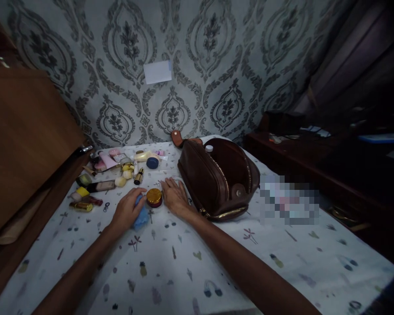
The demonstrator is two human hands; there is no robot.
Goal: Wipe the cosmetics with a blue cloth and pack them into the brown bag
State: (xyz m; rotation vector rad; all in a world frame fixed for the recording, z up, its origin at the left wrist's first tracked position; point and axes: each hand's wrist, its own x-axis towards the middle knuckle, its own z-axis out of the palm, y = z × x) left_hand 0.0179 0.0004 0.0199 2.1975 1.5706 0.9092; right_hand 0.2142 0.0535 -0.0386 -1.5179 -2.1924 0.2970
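My left hand (pixel 128 210) rests on the printed white sheet (pixel 190 262) with its fingers curled round a blue cloth or sponge (pixel 141 216). Just right of it sits a small round jar with a gold lid (pixel 154 197). My right hand (pixel 174 196) lies flat and open on the sheet beside that jar, between it and a brown leather toiletry bag (pixel 216 179). The bag lies on its side with its zip open, and a white cap (pixel 209 148) shows at its top.
Several small cosmetics lie scattered at the far left of the sheet: tubes, a blue-capped pot (pixel 153 162), gold lipsticks (pixel 81 205), a yellow item. A wooden panel (pixel 26 144) stands at the left. Dark wooden furniture (pixel 315 166) stands at the right. Patterned wallpaper is behind.
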